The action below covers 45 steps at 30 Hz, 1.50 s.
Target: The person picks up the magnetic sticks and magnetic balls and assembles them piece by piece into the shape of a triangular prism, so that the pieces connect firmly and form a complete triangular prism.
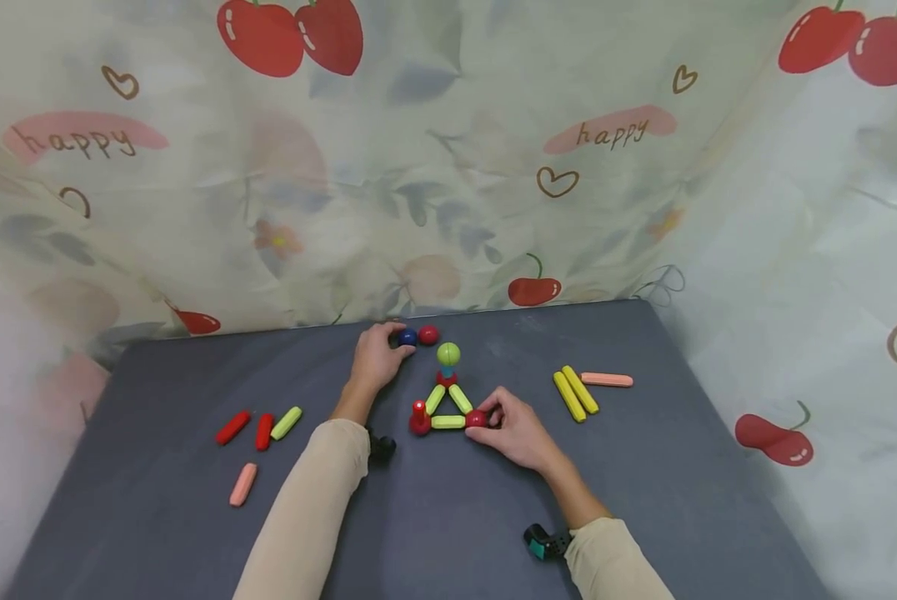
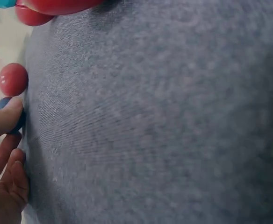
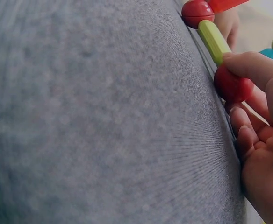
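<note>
A triangle of yellow-green rods [image 1: 448, 422] joined by red balls lies mid-table. At its far corner a blue piece rises with a green ball [image 1: 448, 354] on top; a red rod [image 1: 419, 408] stands on the near left ball. My right hand [image 1: 519, 429] pinches the red ball [image 3: 233, 85] at the near right corner between thumb and fingers. Beyond the triangle, near the table's back edge, my left hand [image 1: 377, 357] pinches a dark blue ball [image 1: 407, 337]. A loose red ball [image 1: 428, 335] sits just right of it, also showing in the left wrist view.
On the left lie two red rods [image 1: 233, 427], a yellow-green rod [image 1: 287, 423] and a pink rod [image 1: 243, 484]. Two yellow rods [image 1: 575, 392] and another pink rod [image 1: 607, 380] lie on the right. A printed curtain [image 1: 448, 167] hangs behind the dark table [image 1: 448, 517].
</note>
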Motion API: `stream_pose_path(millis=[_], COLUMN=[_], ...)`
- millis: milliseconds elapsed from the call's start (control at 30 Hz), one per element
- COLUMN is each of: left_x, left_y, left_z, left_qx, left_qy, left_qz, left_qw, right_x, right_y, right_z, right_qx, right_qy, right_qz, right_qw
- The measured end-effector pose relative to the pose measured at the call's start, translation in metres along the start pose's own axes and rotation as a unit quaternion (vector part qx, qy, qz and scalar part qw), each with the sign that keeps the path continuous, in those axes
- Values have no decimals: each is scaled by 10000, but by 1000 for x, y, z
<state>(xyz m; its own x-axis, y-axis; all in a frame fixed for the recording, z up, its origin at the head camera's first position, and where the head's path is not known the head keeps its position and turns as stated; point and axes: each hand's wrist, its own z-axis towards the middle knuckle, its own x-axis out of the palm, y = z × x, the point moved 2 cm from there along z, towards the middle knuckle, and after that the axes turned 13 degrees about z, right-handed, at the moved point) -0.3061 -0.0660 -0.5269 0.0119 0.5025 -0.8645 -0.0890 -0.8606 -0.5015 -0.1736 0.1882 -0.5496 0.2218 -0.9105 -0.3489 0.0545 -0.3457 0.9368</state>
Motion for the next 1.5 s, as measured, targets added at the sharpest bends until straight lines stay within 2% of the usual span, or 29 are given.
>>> stream_pose_path(millis=[100, 233, 367, 467, 633, 767, 900, 1200, 1267, 1367, 1500], left_x=[-8, -26, -46, -55, -56, -53, -46, -40, -40, -39, -40], left_y=[7, 12, 13, 12, -3, -18, -27, -30, -29, -25, -16], left_z=[-9, -27, -55, -80, -116, -135, -143, -142, -142, -142, -136], left_qx=[-53, -76, -32, -1, 195, 343, 439, 472, 464, 457, 512], left_qy=[-120, -354, -480, -498, -575, -510, -391, -308, -152, 253, 709], left_qz=[-56, -296, -561, -701, -1020, -1239, -1217, -1116, -1229, -1371, -1277], left_qw=[9999, 9989, 9973, 9963, 9929, 9904, 9908, 9922, 9912, 9892, 9880], right_x=[2, 2, 2, 3, 2, 2, 2, 3, 2, 1, 3], right_y=[1, 3, 2, 2, 3, 4, 4, 2, 3, 4, 10], right_z=[2, 2, 2, 2, 0, 0, 0, 2, 1, 2, 2], right_qx=[3, 24, 77, 50, 55, 88, 86, 79, 73, 23, -108], right_qy=[10, -32, -54, -35, -37, -45, -73, -74, -77, -64, -288], right_qz=[36, 38, -30, -20, 12, -12, -47, 1, 7, -25, -312], right_qw=[10000, 10000, 10000, 10000, 10000, 10000, 9999, 9999, 9999, 10000, 9990])
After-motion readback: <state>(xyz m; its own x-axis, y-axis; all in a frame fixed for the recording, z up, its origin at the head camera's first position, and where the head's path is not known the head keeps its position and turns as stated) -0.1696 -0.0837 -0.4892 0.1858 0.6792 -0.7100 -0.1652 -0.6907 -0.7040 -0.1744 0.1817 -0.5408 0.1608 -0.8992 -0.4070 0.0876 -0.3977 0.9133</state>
